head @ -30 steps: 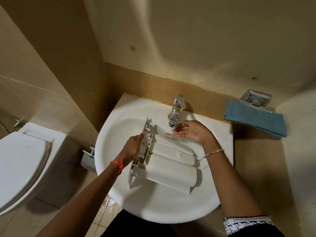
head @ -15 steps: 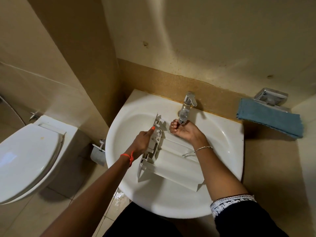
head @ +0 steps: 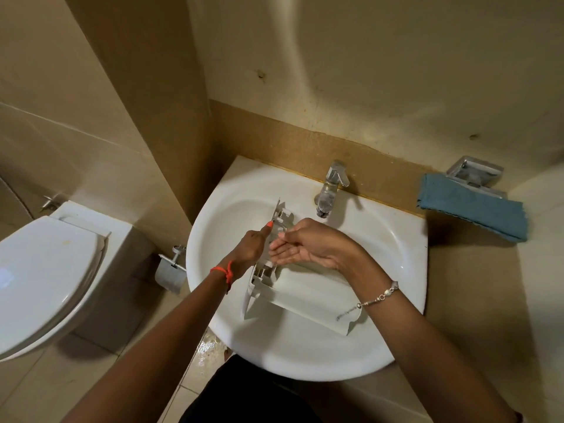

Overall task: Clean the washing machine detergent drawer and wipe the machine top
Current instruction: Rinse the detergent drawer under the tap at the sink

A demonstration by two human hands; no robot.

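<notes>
The white plastic detergent drawer [head: 308, 296] lies upside down in the white sink [head: 232, 227], its ribbed front end pointing left. My left hand [head: 251, 247] grips that front end, thumb up along its edge. Palm up, my right hand [head: 300, 247] lies over the drawer just right of the left hand, fingers straight and slightly cupped, holding nothing. The chrome tap [head: 331, 190] stands at the back of the sink, just above my right hand.
A folded blue cloth [head: 473, 206] lies on a ledge right of the sink, beside a chrome wall fitting [head: 474, 172]. A white toilet [head: 42, 279] stands to the left, with a paper holder [head: 171, 270] between it and the sink. Water spots mark the floor tiles [head: 207, 346].
My right hand has come down from the tap spout and turned palm up over the drawer. My left hand keeps its hold on the drawer's front end.
</notes>
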